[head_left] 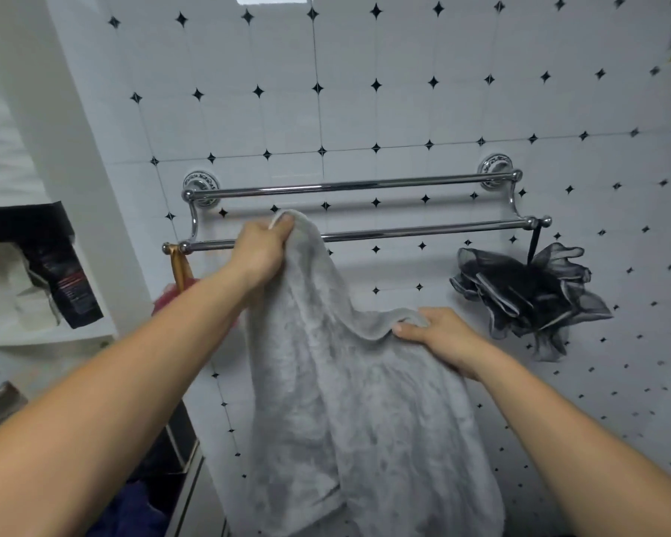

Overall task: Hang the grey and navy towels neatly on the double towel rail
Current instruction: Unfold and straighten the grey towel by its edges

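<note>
Left hand [262, 251] and right hand [440, 337] are clenched on a fluffy grey towel [349, 401]. Its hem is best levelled before the chrome double rail [403, 231] is covered.

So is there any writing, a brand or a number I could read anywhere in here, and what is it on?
Nothing here can be read.
Dark packet at the left: rows of small print, too blurred to read.
Grey towel, towel rail, black mesh sponge, wall tiles: no words, labels or numbers show.
</note>
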Action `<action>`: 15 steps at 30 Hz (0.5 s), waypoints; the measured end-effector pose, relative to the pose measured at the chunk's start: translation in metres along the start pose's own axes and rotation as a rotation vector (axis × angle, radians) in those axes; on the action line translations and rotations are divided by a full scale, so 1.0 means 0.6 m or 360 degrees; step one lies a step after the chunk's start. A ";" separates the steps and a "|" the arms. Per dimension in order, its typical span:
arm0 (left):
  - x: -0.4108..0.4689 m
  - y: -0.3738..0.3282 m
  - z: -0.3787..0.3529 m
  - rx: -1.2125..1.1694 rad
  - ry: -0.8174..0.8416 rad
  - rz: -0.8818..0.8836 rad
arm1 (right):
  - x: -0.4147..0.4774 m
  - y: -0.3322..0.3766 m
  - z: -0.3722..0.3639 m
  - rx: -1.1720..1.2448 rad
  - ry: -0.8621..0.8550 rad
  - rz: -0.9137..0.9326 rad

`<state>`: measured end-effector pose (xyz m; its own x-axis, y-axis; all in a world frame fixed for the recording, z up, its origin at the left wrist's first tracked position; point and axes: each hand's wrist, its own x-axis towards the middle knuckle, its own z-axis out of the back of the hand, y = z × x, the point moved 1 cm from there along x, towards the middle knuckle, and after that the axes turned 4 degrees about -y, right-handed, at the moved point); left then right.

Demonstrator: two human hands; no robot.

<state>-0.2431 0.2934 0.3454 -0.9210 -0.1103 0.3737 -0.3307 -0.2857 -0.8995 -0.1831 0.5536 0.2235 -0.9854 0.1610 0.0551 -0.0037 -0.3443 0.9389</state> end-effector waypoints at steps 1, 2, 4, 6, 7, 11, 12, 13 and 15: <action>-0.009 -0.003 -0.011 -0.0044 0.0050 -0.0017 | -0.002 0.013 -0.008 -0.0027 0.0022 0.0031; -0.018 -0.009 -0.022 -0.0116 0.0121 -0.0038 | -0.003 0.026 -0.016 -0.0023 0.0026 0.0051; -0.034 -0.021 -0.044 -0.0215 0.0284 -0.0108 | -0.008 0.062 -0.035 0.0090 0.0105 0.0144; -0.043 -0.026 -0.060 -0.0127 0.0461 -0.0238 | -0.013 0.110 -0.058 0.0294 0.0201 0.0364; -0.047 -0.025 -0.066 -0.0066 0.0557 -0.0294 | -0.012 0.132 -0.066 0.0354 0.0194 0.0495; -0.054 -0.017 -0.063 -0.0184 0.0483 -0.0386 | -0.010 0.191 -0.077 0.0243 -0.0088 0.0732; -0.056 -0.010 -0.055 -0.0287 0.0381 -0.0354 | -0.010 0.196 -0.075 0.0289 -0.0168 0.0703; -0.060 0.001 -0.048 -0.0370 0.0348 -0.0300 | -0.007 0.200 -0.072 0.0340 -0.0263 0.0689; -0.081 0.041 -0.035 -0.0348 0.0506 -0.0198 | -0.004 0.211 -0.066 0.0452 -0.0365 0.0700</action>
<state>-0.2107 0.3119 0.3004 -0.8777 0.2222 0.4246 -0.4480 -0.0654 -0.8917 -0.1882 0.4733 0.3288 -0.8218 0.2664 0.5037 0.4754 -0.1670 0.8638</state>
